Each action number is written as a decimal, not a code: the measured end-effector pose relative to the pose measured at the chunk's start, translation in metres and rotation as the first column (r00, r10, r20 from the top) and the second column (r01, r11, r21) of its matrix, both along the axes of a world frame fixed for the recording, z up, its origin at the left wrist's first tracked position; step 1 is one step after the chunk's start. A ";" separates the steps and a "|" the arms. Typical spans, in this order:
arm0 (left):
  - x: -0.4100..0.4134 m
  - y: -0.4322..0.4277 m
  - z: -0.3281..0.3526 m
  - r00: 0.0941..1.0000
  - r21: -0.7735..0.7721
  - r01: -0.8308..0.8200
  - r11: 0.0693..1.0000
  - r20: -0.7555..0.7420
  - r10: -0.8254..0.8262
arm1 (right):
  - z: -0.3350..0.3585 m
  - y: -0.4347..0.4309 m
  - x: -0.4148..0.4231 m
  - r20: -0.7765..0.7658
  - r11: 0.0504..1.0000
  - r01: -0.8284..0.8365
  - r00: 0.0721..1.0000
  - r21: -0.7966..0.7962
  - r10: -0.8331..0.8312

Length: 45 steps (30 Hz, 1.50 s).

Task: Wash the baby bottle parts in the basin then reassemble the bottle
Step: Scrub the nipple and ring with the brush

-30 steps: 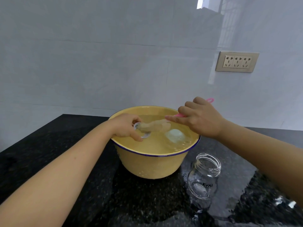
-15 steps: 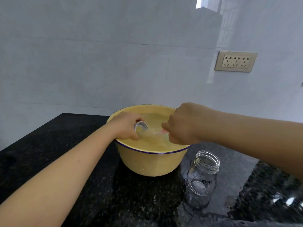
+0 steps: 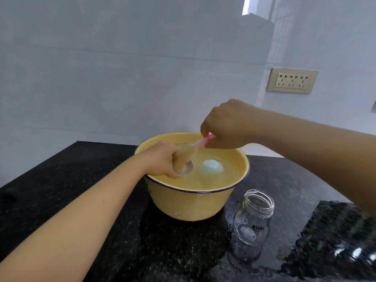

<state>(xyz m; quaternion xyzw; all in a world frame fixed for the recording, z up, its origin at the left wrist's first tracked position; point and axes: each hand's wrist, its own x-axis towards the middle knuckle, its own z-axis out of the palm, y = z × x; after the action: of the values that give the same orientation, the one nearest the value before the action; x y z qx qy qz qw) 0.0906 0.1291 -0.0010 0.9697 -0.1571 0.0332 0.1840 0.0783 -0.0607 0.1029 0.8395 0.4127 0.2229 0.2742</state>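
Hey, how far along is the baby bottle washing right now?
Seemingly done: the empty glass bottle stands on the wet counter beside the basin. In hand: the left hand holds a clear part over the water while the right hand pinches a pink brush at it. Left: a pale round part sits in the basin, and nothing is reassembled.

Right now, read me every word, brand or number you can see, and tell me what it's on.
"KUAI", second letter possibly a V: on the side of the glass bottle standing on the counter.
Smaller line just under it: too blurred to read.
Basin, pink brush and wall socket: no lettering visible.
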 end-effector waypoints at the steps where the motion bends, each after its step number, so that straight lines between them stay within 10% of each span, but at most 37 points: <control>1: 0.000 0.000 0.000 1.000 -0.001 0.004 1.000 -0.008 -0.004 | -0.001 -0.001 0.003 0.006 1.000 0.000 1.000 0.019 0.000; 15: 0.000 0.003 0.000 0.991 -0.030 -0.126 0.992 0.033 0.127 | -0.042 -0.024 0.028 -0.072 0.977 0.196 0.979 0.080 -0.191; 21: -0.004 0.001 -0.001 0.971 0.121 -0.174 0.977 0.188 0.149 | -0.047 -0.017 0.014 -0.177 0.940 0.310 0.927 -0.142 -0.332; 31: -0.008 -0.004 0.004 0.977 0.252 -0.123 0.960 0.203 0.072 | -0.037 -0.001 -0.007 -0.654 0.877 0.397 0.592 -0.271 -0.471; 45: -0.006 -0.005 0.004 0.999 0.203 -0.020 0.979 -0.033 0.028 | -0.011 0.011 0.006 -0.439 0.991 0.111 0.896 0.072 -0.068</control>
<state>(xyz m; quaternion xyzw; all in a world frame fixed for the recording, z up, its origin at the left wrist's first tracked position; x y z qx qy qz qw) 0.0850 0.1239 0.0031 0.9857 -0.1446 0.0019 0.0867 0.0839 -0.0500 0.0915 0.8982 0.4134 0.0364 0.1448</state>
